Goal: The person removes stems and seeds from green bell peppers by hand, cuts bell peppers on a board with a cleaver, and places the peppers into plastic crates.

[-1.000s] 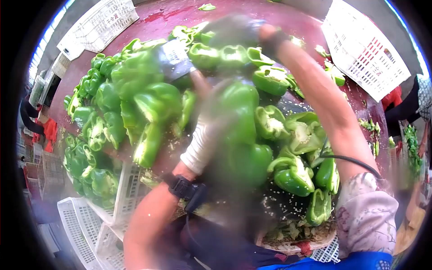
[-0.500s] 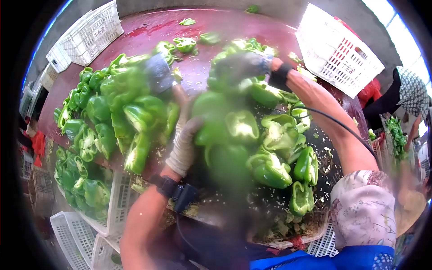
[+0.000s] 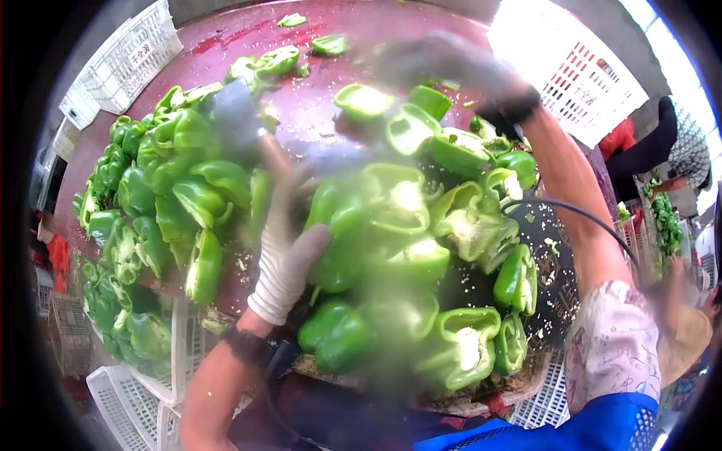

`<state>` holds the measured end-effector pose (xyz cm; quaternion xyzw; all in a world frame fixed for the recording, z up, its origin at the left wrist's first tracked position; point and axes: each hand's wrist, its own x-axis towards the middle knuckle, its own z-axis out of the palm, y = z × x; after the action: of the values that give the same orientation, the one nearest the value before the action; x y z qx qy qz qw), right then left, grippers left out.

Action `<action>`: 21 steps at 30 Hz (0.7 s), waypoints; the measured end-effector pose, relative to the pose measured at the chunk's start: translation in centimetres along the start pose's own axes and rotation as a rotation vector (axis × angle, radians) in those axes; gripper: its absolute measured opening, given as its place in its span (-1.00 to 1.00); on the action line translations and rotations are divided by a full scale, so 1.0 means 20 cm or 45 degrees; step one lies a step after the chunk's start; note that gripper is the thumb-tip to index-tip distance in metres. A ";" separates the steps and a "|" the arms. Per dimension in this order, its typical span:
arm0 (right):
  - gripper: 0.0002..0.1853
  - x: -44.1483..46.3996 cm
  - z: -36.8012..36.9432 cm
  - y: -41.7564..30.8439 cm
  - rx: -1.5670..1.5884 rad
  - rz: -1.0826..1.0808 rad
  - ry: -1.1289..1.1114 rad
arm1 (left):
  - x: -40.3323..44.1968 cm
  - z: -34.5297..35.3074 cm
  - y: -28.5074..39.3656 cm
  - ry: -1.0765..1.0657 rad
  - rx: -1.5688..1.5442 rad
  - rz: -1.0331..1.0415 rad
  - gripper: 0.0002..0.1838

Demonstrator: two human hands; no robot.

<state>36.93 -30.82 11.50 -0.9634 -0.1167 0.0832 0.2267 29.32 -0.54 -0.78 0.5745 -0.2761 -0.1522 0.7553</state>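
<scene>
My left hand (image 3: 286,240) wears a pale ribbed glove, with its fingers stretched out and thumb apart. Its thumb side rests against a green bell pepper (image 3: 335,225). A blurred blue-grey patch (image 3: 235,113) shows near its fingertips; I cannot make out what it is. My right hand (image 3: 451,64), in a dark glove, is smeared by motion over the far side of the table. Below it lie halved bell peppers, one with its pale hollow inside up (image 3: 411,129). More halves, such as one near the front edge (image 3: 466,346), sit close to my body.
A large pile of cut peppers (image 3: 150,188) covers the left of the reddish table (image 3: 226,37). White plastic crates stand at the back left (image 3: 135,60) and back right (image 3: 579,75). A crate of peppers (image 3: 180,353) is below left. Another person (image 3: 688,143) is at the right.
My right hand has lifted off the peppers and moved away, toward the far side. Several pepper halves have shifted toward my body. My left hand has moved slightly left.
</scene>
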 end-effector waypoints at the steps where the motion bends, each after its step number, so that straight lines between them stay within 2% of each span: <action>1: -0.67 0.13 -0.03 0.15 -0.133 -0.183 0.037 | -0.01 0.00 -0.01 0.007 -0.006 -0.010 -0.10; 2: -0.66 0.24 -0.04 0.31 -0.313 -0.467 0.076 | -0.01 0.00 -0.01 0.018 -0.007 -0.019 -0.10; 3: -0.66 0.34 -0.01 0.39 -0.538 -0.637 0.095 | -0.01 0.00 -0.01 0.032 -0.009 -0.018 -0.10; 4: -0.67 0.41 0.06 0.34 -0.921 -0.425 -0.053 | -0.01 -0.01 -0.02 0.037 -0.023 -0.027 -0.10; 6: -0.70 0.51 0.16 0.37 -1.231 -0.185 -0.146 | -0.01 -0.02 -0.03 0.038 -0.051 -0.039 -0.09; 7: -0.71 0.59 0.22 0.45 -1.172 -0.176 -0.087 | 0.00 -0.02 -0.03 0.028 -0.051 -0.062 -0.09; 9: -0.72 0.56 0.24 0.33 -0.791 -0.013 -0.024 | 0.00 -0.02 0.00 0.001 -0.045 -0.114 -0.08; 11: -0.74 0.44 0.18 0.19 -0.166 0.268 -0.007 | 0.00 0.02 0.06 0.018 -0.066 -0.115 -0.07; 13: -0.68 0.47 0.19 0.39 -0.110 -0.188 -0.020 | -0.01 0.03 0.09 0.016 -0.093 -0.156 -0.06; 14: -0.63 0.38 0.17 0.33 -0.179 -0.254 -0.083 | -0.01 0.01 0.07 0.002 -0.083 -0.140 -0.07; 16: -0.60 0.25 0.07 0.22 -0.049 -0.223 -0.218 | -0.02 0.00 0.03 0.011 -0.127 -0.116 -0.10; 18: -0.62 0.17 -0.09 0.11 0.337 -0.033 -0.355 | -0.01 -0.02 -0.01 0.018 -0.146 -0.099 -0.14; 20: -0.60 0.33 -0.14 0.05 0.395 -0.154 -0.476 | -0.02 -0.04 -0.01 0.014 -0.139 -0.118 -0.14; 21: -0.62 0.35 -0.12 -0.04 0.238 -0.444 -0.370 | -0.01 -0.04 -0.02 0.011 -0.138 -0.128 -0.14</action>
<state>44.04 -29.27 13.22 -0.8815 -0.3043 0.1910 0.3065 29.54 0.07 -1.28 0.5468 -0.2349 -0.2022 0.7778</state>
